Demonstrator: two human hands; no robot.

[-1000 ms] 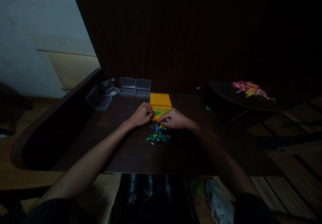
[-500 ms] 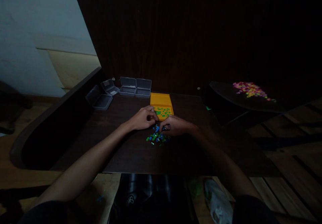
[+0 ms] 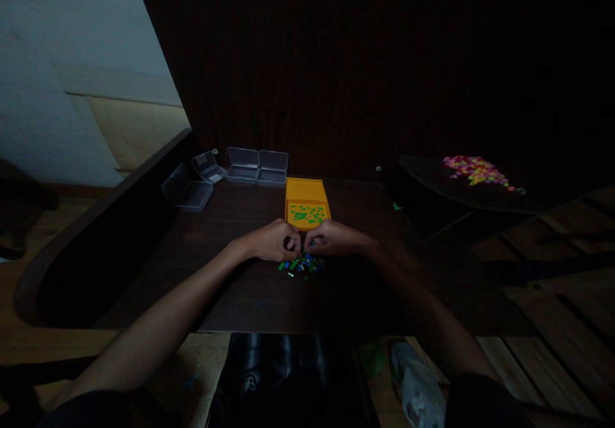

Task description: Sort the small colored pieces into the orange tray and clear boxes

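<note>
A loose pile of small blue, green and pale pieces (image 3: 302, 265) lies on the dark table. My left hand (image 3: 278, 239) is over the pile's far left side, its fingertips pinched together. Opposite it, my right hand (image 3: 332, 238) is also closed in a pinch at the pile's far right. The fingertips of both hands nearly meet, and whatever they hold is too small to make out. Just beyond them stands an open yellow box (image 3: 306, 189), its lid folded back. Several small green pieces (image 3: 302, 215) are scattered over the box's floor.
Clear plastic boxes with raised lids stand at the back left: a hinged pair (image 3: 243, 173), a small one (image 3: 210, 169) and a larger one (image 3: 195, 196). On a dark surface at the right lies a heap of pink and yellow pieces (image 3: 476, 170). A raised side panel (image 3: 103, 223) edges the table's left.
My left hand has come back from the yellow box's near left edge to the pile, beside my right hand. My right hand has barely moved.
</note>
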